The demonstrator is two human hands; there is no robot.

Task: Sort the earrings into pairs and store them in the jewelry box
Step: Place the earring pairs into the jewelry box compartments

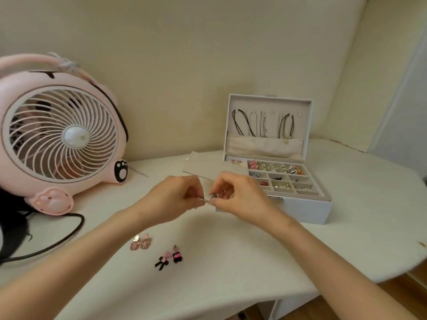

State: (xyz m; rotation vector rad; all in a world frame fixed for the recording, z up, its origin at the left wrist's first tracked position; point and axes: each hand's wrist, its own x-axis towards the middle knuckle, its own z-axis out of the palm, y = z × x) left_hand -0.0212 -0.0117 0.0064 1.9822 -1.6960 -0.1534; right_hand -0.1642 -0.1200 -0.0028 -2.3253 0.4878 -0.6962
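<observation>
Wall: cream plaster, meeting in a corner behind the box.
Worktop: white, rounded edge at the right; carries everything below.
Fan: pink desk fan with paw-print feet, standing at far left against the wall, grille facing the camera.
Jewelry box: white, lid up, at right rear of the worktop. Necklaces hang inside the lid. The tray is split into small compartments, most holding pieces in pink, gold and red.
Grey insert: flat panel lying just left of the box, partly behind the hands.
Cable: black, looping across the worktop below the fan.
Left hand: raised over mid-worktop, fingers curled, thumb and forefinger pinching one end of the silvery earring.
Right hand: close against the left, fingers curled, pinching the same piece from the other side.
Silvery earring: small, between both hands, above the worktop; details too blurred to tell.
Pink glitter earrings: two lying side by side, near front, under the left forearm.
Black-and-pink bow earrings: two together, just right of the pink ones.
</observation>
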